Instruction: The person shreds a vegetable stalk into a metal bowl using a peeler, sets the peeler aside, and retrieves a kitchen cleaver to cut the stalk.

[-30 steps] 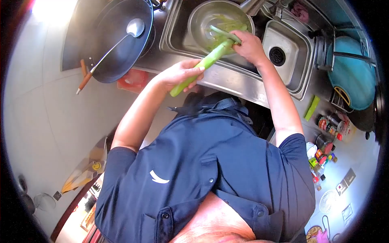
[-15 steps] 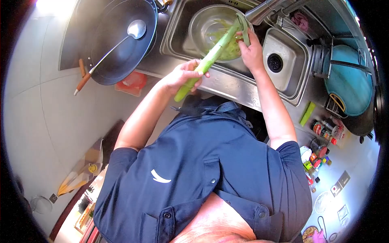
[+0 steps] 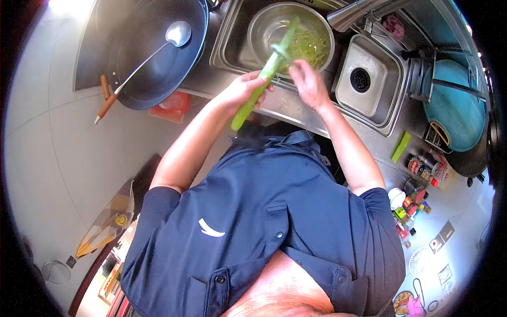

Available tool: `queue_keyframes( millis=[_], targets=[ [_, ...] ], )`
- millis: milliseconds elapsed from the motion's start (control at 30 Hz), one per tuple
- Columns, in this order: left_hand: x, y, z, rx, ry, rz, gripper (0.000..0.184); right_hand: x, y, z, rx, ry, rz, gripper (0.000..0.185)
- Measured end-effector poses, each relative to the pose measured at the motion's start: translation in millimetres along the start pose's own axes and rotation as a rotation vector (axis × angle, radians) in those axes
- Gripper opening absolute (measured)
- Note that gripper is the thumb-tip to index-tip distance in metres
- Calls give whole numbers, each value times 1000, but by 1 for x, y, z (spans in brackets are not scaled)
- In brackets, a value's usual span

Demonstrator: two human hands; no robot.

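Note:
My left hand is wrapped around a long, pale green celtuce stem. The stem slants from near my waist up over a steel bowl. Against its upper half is a blurred, pale green tool that looks like a peeler. My right hand is at the tool's near end, its fingers closed but smeared by motion. Green peelings lie inside the bowl, which stands in the larger sink basin.
To the left, a large black wok holds a ladle. A smaller sink is on the right, beside another green stem piece on the counter. Several bottles and a teal basin stand farther right.
My right hand has come down and left from the stem's far end. The pale green tool has moved from that end to the stem's upper middle. My left hand keeps its grip.

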State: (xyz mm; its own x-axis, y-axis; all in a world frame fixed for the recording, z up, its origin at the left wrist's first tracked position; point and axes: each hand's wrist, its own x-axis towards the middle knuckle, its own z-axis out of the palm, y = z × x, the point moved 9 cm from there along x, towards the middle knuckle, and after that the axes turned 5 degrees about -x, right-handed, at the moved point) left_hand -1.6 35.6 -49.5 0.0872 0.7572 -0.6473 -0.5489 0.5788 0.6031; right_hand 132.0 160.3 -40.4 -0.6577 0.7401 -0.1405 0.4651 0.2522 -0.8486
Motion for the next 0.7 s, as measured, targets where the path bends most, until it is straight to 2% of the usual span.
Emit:
queue_keyframes(
  millis=[67, 167, 333, 467, 533, 633, 700],
  targets=[
    [5, 0, -4, 16, -4, 13, 31, -11, -14, 8, -49, -4, -73, 43],
    [5, 2, -5, -9, 16, 14, 30, -14, -10, 20, -38, -6, -78, 41],
    [9, -3, -7, -4, -13, 0, 20, -20, -23, 31, -21, -145, -43, 39],
    [8, -7, -8, 37, -4, 9, 18, -19, -22, 31, -130, -116, -88, 38],
    [0, -2, 2, 59, -67, 55, 23, -19, -28, 24, -160, -149, -64, 41],
    [-9, 2, 6, 22, -27, 60, 33, -9, -14, 28, -198, -234, -60, 47],
    [-12, 1, 2, 36, -61, 64, 38, 3, -2, 20, -188, -194, 12, 51]
  ],
)
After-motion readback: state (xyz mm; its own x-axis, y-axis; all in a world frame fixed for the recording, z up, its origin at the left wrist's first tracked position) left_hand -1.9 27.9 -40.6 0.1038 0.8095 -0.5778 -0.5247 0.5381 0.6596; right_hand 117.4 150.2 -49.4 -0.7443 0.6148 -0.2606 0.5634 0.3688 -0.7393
